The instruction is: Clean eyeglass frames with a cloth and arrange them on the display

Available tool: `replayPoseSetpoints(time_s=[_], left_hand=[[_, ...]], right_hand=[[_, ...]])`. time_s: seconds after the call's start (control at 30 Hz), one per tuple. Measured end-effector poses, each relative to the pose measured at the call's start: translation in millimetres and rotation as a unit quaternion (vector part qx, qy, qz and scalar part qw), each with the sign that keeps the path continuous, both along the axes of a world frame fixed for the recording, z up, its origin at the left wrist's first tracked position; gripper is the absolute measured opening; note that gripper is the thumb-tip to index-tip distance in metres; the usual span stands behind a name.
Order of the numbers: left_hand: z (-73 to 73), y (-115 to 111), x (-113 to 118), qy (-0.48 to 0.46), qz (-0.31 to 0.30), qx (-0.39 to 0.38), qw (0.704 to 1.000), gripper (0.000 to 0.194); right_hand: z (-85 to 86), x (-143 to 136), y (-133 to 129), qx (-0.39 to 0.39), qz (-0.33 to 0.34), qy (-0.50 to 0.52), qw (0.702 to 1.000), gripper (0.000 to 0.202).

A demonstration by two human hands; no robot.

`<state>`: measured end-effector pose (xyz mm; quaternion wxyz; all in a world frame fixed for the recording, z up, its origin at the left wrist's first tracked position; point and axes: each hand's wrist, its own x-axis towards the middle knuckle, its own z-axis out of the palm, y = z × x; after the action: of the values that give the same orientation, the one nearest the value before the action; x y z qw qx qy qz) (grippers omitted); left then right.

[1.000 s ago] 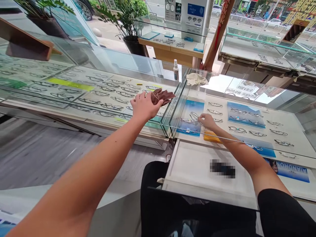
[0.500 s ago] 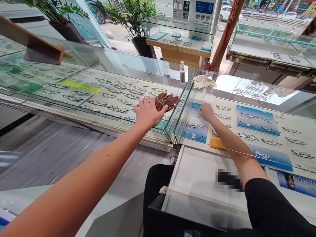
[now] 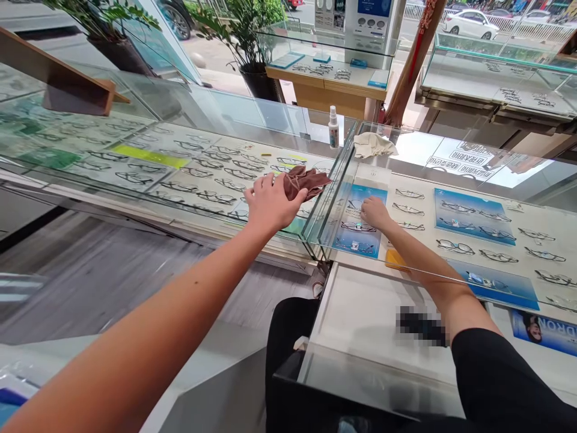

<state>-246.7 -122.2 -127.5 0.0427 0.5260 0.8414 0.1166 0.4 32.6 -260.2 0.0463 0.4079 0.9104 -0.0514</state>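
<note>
My left hand (image 3: 273, 204) is closed around a crumpled brown cloth (image 3: 306, 182) above the left glass counter. My right hand (image 3: 375, 213) is inside the right display case, under its glass top. Its curled fingers pinch the near side of a pair of eyeglasses (image 3: 354, 206), partly hidden by the hand, over a blue display card (image 3: 367, 245). On that card, just below the fingers, lies another pair of eyeglasses (image 3: 358, 227).
A white spray bottle (image 3: 333, 127) and a pale cloth (image 3: 374, 145) stand on the glass tops. Rows of eyeglasses fill both cases. A yellow-orange item (image 3: 396, 259) lies under my right forearm. The glass edge (image 3: 424, 272) crosses above that forearm.
My right hand has shifted slightly toward me, and the eyeglasses at its fingers have moved with it. My left hand stays put with the brown cloth.
</note>
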Motion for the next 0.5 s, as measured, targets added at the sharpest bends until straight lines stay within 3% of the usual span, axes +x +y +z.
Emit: replayPoseSetpoints(time_s=[0.5], left_hand=[[-3.9,0,-2,0.003,-0.003,0.014,1.0,0.083]], right_hand=[[3.1,9,16,0.002,-0.026,0.035,0.999,0.049]])
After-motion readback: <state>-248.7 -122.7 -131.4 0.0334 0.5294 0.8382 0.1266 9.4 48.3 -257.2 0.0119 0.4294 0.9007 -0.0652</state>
